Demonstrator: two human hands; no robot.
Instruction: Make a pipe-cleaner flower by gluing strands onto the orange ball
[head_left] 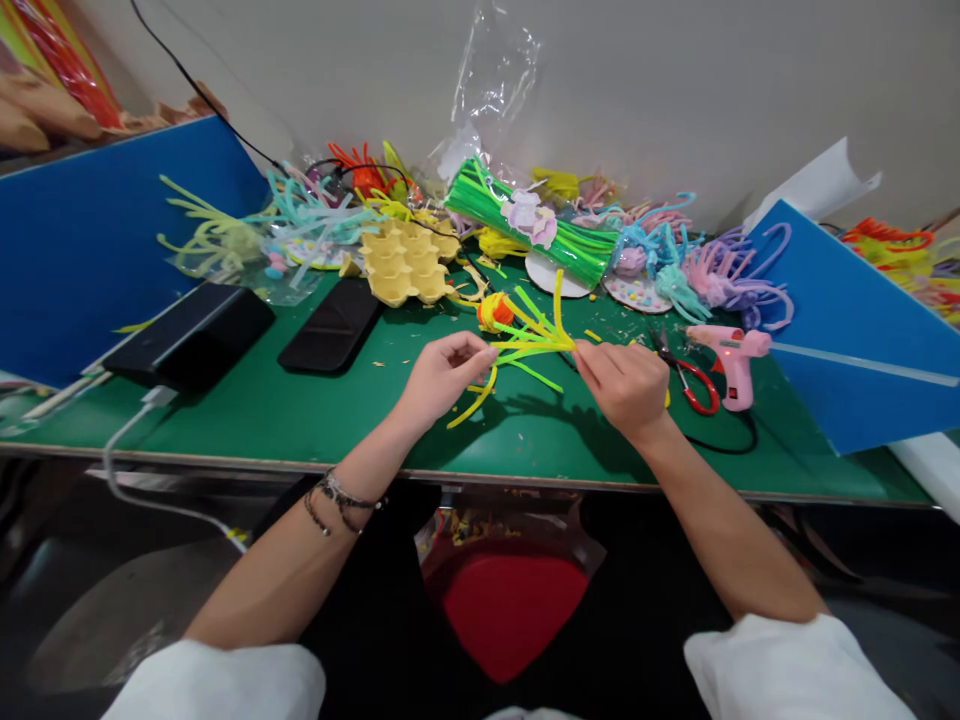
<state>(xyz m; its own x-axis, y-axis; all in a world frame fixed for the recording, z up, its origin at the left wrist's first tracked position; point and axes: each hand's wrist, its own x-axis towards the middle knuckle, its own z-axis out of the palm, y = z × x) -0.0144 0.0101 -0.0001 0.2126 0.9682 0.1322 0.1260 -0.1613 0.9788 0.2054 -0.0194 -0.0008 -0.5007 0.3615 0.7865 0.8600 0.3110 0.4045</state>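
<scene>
Above the green tabletop, both my hands hold a splayed bunch of yellow and green pipe cleaners (pixel 532 345). My right hand (pixel 626 385) is closed round the gathered end of the bunch. At the other side my left hand (pixel 448 378) pinches a yellow strand between thumb and fingers. One yellow strand curves down below the left fingertips. Just behind the bunch sits an orange and yellow pipe-cleaner ball (pixel 495 313); whether it is joined to the strands, I cannot tell.
A pink glue gun (pixel 731 362) and red-handled scissors (pixel 694 385) lie right of my right hand. Leftward are a black phone (pixel 330 328), a black box (pixel 191 335) and a yellow egg carton (pixel 409 262). Behind lies a bag of green pipe cleaners (pixel 532 220). Blue panels (pixel 847 330) flank the table.
</scene>
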